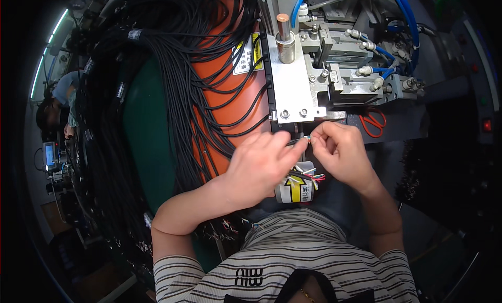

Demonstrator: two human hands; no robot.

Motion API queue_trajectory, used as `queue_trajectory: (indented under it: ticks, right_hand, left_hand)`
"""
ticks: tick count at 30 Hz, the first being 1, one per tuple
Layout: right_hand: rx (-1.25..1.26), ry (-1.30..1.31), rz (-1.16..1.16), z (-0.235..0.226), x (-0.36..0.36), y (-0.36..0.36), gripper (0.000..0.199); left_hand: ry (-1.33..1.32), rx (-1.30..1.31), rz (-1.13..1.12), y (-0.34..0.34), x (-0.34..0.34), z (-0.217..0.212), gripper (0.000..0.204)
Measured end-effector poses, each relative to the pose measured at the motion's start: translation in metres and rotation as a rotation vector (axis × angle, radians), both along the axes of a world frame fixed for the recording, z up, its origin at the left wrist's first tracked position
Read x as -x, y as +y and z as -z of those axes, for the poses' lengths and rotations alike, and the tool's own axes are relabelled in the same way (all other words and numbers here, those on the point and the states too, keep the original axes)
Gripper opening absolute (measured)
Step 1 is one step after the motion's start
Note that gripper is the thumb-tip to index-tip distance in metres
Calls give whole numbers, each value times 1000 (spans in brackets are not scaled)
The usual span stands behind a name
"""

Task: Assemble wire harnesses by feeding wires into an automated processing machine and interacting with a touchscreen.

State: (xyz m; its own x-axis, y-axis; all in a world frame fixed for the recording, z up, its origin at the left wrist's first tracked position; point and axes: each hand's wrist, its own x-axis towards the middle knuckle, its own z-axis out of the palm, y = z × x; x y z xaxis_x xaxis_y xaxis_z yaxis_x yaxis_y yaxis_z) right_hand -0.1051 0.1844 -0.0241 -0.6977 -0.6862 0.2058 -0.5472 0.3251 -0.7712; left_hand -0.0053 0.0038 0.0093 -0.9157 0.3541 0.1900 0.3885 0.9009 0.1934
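Observation:
My left hand (260, 164) is closed on a thin black cable (294, 142) just in front of the machine. At the cable's tip, small light-coloured wire ends (308, 139) show between my two hands. The fingertips of my right hand (341, 152) pinch together at these wire ends, and its fingers partly hide them. Below my hands, a bunch of stripped cable ends (312, 177) with white, red and other coloured wires lies over a white part with a yellow arrow label (296, 192).
A metal machine (294, 86) with pneumatic cylinders and blue air hoses (413, 31) stands ahead. Many black cables (180, 78) drape over an orange surface (222, 101) at left. Red-handled scissors (373, 123) lie at right. Another person (64, 94) is at far left.

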Motion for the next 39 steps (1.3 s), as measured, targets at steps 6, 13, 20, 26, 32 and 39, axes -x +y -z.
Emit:
queue_trajectory:
  ticks: [6,13,20,26,32,39]
  right_hand:
    - [37,-188,25,2,-2,4,5]
    - [242,-525,-200,-31,-15,16,22]
    - [324,-502,-64,0,-15,7,23]
    - [596,-1287,-44,-1,-8,7,22]
    - [591,-1240,-228,18,-7,10,18]
    - [609,-1158,-20,-1,-17,5,16]
  left_hand:
    - [66,-295,-127,-24,-15,13,39]
    - [148,-138,-245,-21,-7,10,38]
    - [-60,-758,-147,-7,1,4,21]
    - [11,-744,-172,-4,-2,9,20]
    - [-3,-672,-14,-5,4,16,20]
    - [41,-373,-79,5,0,7,18]
